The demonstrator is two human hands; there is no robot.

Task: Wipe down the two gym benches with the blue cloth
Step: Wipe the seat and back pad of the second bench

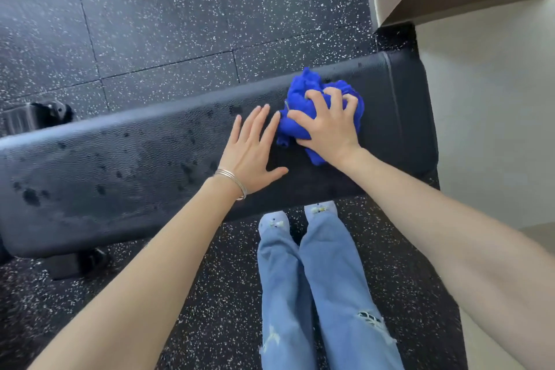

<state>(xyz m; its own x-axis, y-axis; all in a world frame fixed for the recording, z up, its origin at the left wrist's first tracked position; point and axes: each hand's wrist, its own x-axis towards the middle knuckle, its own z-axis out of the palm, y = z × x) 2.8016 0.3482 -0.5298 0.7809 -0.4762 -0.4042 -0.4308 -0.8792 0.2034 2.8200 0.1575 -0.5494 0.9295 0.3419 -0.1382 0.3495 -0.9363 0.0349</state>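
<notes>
Clearly the wiping of a gym bench (120, 165) is in hand: the right hand (327, 126) presses the bunched blue cloth (303, 93) onto the pad at centre right of the frame, fingers curled into the fabric and gripping it. Dark wet spots dot the pad toward the left of the frame, so the next move likely calls for a firm sweep that way. Just beside the cloth lies the left hand (250, 153), flat on the pad, fingers straight, holding nothing.
</notes>
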